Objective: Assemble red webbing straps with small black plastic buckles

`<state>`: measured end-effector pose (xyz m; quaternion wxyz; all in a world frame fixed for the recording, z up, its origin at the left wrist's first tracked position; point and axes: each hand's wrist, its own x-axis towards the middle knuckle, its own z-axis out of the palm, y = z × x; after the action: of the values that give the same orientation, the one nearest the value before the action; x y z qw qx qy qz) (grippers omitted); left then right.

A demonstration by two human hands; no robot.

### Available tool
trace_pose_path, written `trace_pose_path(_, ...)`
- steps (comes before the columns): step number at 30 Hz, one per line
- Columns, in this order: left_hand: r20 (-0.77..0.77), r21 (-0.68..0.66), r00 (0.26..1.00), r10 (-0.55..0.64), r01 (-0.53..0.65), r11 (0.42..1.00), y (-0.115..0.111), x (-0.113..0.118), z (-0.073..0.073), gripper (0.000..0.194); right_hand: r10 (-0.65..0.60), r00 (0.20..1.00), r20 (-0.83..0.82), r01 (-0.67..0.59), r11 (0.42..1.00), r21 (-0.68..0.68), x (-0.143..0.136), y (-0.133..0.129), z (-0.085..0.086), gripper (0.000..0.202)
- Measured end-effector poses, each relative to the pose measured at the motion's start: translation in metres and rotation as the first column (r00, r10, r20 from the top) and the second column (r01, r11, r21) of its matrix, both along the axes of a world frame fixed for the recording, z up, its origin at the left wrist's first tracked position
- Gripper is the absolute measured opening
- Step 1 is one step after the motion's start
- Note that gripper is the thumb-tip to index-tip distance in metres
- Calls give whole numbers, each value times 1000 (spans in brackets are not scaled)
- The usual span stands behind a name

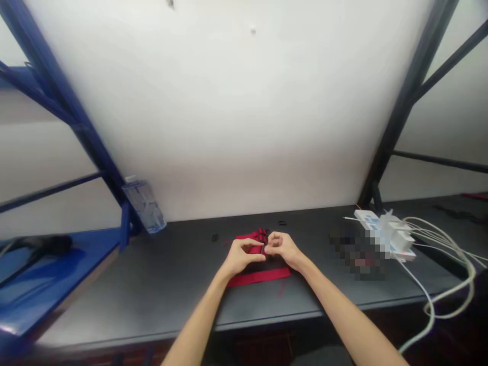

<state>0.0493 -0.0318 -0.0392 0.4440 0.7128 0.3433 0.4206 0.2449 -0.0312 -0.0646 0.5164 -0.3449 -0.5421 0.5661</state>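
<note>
Our left hand [244, 255] holds the red webbing [255, 250] in a narrow grip between thumb and forefinger, just below the middle of the frame. Our right hand [282, 248] has thumb and forefinger drawn together at the webbing's right end; whether they grip it, we cannot tell. More red material with black parts [262, 235] lies just above our fingers, and a flat red strap [261, 277] runs below both hands, its left end beside our left wrist. On the black table [163, 284] we see one small black buckle [214, 237] to the upper left of our hands and another small black piece [282, 222] above the right one. A clear bottle [145, 206] leans at left; a white power strip [381, 234] with cables lies at right. Our forearms reach up from the bottom edge, converging.
</note>
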Motion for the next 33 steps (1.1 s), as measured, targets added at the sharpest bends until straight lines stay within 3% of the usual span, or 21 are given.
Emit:
trace_pose_path(6, -77, 18, 997, -15, 17, 1000, -2, 0, 0, 45, 31, 999, 34, -31, 999, -8, -1, -3, 4, 40)
trace_pose_path(14, -23, -22, 1000, 4, -5, 1000, -2, 0, 5, 45, -21, 1000, 22, 20, 998, 63, -4, -3, 7, 35)
trace_pose_path(24, 71, -76, 994, 79, -74, 994, 2, 1, -1, 39, 12, 997, -74, -8, 999, 50, -6, 1, 4, 34)
trace_pose_path(33, -12, -17, 998, 60, -61, 998, 1, 3, -2, 39, -2, 999, -53, 4, 999, 35, -6, 0, 5, 38)
